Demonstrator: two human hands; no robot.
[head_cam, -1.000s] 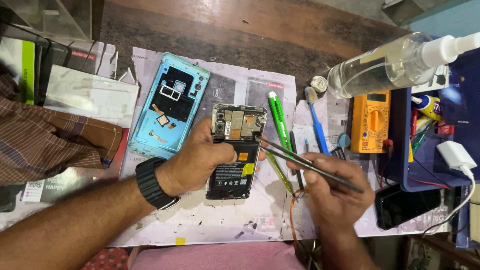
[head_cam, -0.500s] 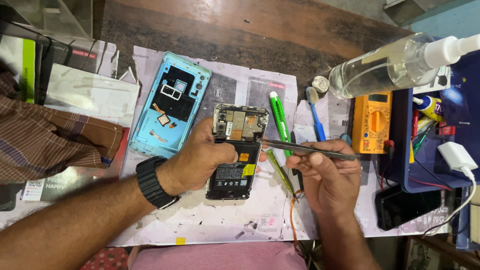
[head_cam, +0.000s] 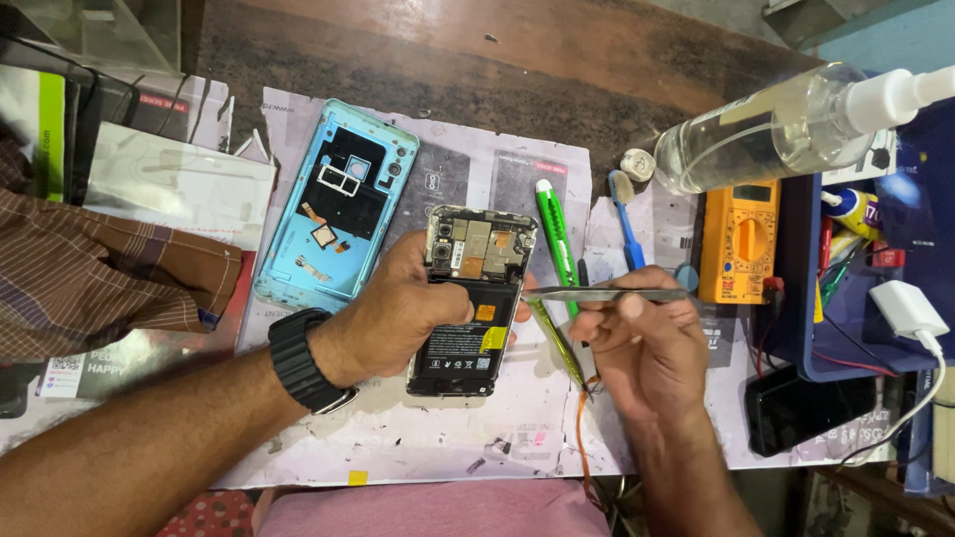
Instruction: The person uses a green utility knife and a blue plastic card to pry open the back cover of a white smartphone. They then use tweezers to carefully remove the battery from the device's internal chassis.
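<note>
Black-backed opened phone [head_cam: 468, 318] — half hidden under the clasping left hand [head_cam: 398, 313]; right hand [head_cam: 637, 343] pinches steel tweezers [head_cam: 607, 293] — yellow battery label [head_cam: 494, 338] peeks out.

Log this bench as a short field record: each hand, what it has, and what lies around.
Left hand: rests on the opened phone, gripping its side; black watch on the wrist.
Right hand: holds metal tweezers, tips pointing left toward the phone.
Phone: back off, board and battery exposed, lying on a paper sheet.
Left of phone: light blue back cover, inside up.
Right of phone: green tool, blue brush, orange multimeter.
Far right: clear spray bottle, white charger.
</note>
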